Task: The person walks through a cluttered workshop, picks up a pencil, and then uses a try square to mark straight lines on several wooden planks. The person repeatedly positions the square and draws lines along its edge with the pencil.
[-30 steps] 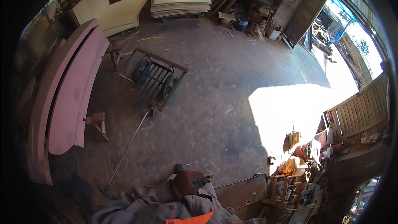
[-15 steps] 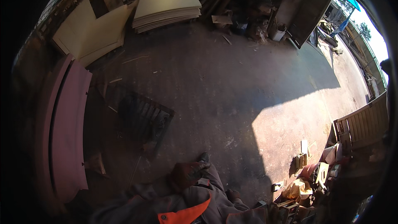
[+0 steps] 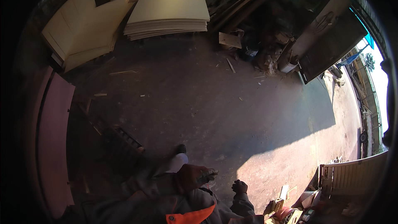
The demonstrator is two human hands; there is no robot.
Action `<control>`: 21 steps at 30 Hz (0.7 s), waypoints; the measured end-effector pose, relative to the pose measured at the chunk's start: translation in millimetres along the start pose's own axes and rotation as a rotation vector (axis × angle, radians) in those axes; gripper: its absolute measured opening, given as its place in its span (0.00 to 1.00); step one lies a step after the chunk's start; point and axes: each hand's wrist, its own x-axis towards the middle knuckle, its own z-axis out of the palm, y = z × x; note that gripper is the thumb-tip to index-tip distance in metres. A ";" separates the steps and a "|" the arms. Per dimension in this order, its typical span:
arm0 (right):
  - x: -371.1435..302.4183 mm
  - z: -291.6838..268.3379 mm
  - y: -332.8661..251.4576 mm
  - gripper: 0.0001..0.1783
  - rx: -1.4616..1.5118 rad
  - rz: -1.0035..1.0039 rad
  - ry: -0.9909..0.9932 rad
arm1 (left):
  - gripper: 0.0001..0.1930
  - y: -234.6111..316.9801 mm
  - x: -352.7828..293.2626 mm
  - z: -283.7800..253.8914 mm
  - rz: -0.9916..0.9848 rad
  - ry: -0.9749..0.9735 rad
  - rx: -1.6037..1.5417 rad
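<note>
My left hand [image 3: 196, 177], in a dark red glove with greyish fingers, is in front of my body at the lower middle. Its fingers are curled in, and no object shows in them. To its right, my right hand [image 3: 239, 186] is held low as a loose fist, dark against the sunlit floor, with nothing visible in it. Neither hand touches anything around it. One dark shoe [image 3: 180, 149] is on the floor ahead of my left hand, with a pale patch [image 3: 177, 163] just behind it that I cannot make out. My grey jacket has an orange flap [image 3: 191, 215].
A stack of pale boards [image 3: 166, 14] stands at the far side, beside leaning cream panels [image 3: 87, 29]. Long pink panels [image 3: 54, 137] line the left. A dark slatted frame [image 3: 128, 139] lies nearby. At the right are a white bucket [image 3: 288, 65], a slatted panel [image 3: 352, 176] and clutter.
The view has shifted forward and turned; the board stack looks nearer. My right hand has come forward and up from beside my leg. The left hand reaches slightly further right.
</note>
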 end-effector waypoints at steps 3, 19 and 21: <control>5.4 38.4 -21.7 0.16 -0.024 0.145 -0.076 | 0.22 -13.0 99.5 -52.8 -0.107 -0.070 -0.057; 386.0 274.6 -459.0 0.15 -0.198 0.193 -0.124 | 0.26 -167.0 592.4 -239.7 -0.152 0.141 -0.192; 426.9 328.2 -574.6 0.19 -0.341 0.013 -0.143 | 0.24 -164.6 639.9 -272.6 -0.154 0.169 -0.097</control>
